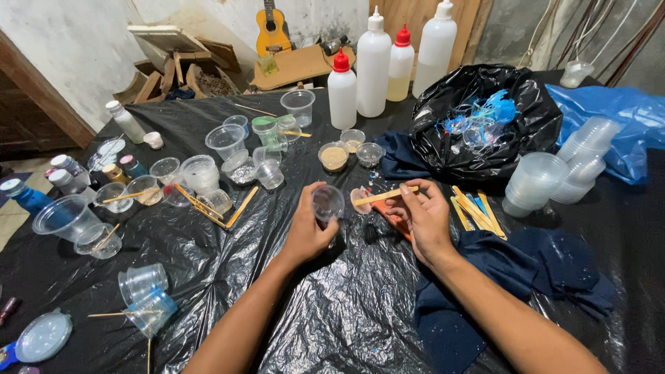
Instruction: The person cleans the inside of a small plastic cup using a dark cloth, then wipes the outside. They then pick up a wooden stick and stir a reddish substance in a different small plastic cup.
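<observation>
My left hand (306,230) grips a small clear plastic cup (327,201), tilted on its side with the mouth facing toward me. My right hand (422,215) pinches a flat wooden stick (384,196) that points left toward the cup. A small orange object (391,219) lies on the black plastic sheet (332,305) just below the stick, partly hidden by my right hand. Both hands hover over the middle of the table.
Several white squeeze bottles (374,66) stand at the back. A black bag (478,125) of scraps sits back right beside stacked clear cups (537,181). More wooden sticks (476,211) and a dark blue cloth (512,277) lie right. Many cups and small bottles (201,173) crowd the left.
</observation>
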